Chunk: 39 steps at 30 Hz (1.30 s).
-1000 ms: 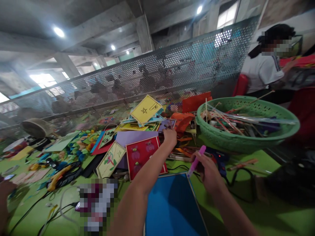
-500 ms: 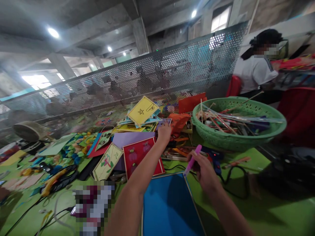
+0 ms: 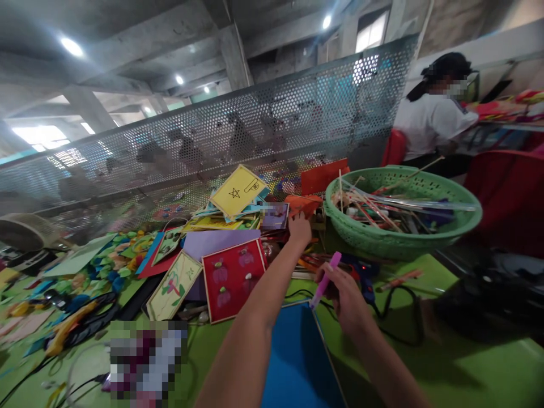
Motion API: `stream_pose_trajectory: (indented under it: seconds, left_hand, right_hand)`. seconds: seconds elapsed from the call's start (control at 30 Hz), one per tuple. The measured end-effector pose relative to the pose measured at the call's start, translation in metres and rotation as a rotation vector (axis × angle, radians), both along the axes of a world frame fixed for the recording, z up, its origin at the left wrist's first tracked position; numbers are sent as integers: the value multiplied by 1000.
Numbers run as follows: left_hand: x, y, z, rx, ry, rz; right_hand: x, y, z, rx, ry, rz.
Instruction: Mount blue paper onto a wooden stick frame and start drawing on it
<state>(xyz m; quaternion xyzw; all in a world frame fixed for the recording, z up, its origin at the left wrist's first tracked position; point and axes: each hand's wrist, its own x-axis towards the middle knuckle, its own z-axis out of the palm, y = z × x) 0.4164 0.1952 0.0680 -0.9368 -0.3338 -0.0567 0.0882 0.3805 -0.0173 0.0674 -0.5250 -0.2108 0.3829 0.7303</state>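
Observation:
My right hand is closed around a pink-purple marker, which is tilted with its lower end near the top corner of a blue board. The board has a thin light edge strip and is partly covered by my left forearm. My left hand reaches forward, fingers stretched, over the near side of a crumpled orange piece; whether it touches it I cannot tell. Left of that hand lies a small purple card. A red framed panel with purple shapes lies beside my left forearm.
A green plastic basket full of sticks stands at the right. A yellow card tops a pile of papers before the perforated metal screen. A blue glue gun and cable lie right. A person sits beyond.
My left hand has moved right, from the small purple card to the orange piece, leaving the card uncovered. My right hand still grips the marker. The view has shifted slightly right.

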Motion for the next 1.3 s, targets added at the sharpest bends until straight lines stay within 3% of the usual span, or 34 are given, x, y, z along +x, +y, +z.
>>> stream_pose_trajectory:
  seconds: [0.3,0.53,0.9,1.3]
  left_hand:
    - [-18,48,21,102,-43,67]
    - [-19,52,26,91,-96,102]
    - [-16,51,10,68,-36,60]
    - [0,52,-8,49,4,-175]
  right_hand:
    - [-4,-6,7,-6,17,65]
    - [-3,-6,7,-17,1,53]
    - [-3,-6,6,4,42,66]
    - [-2,-4,1,2,48,58]
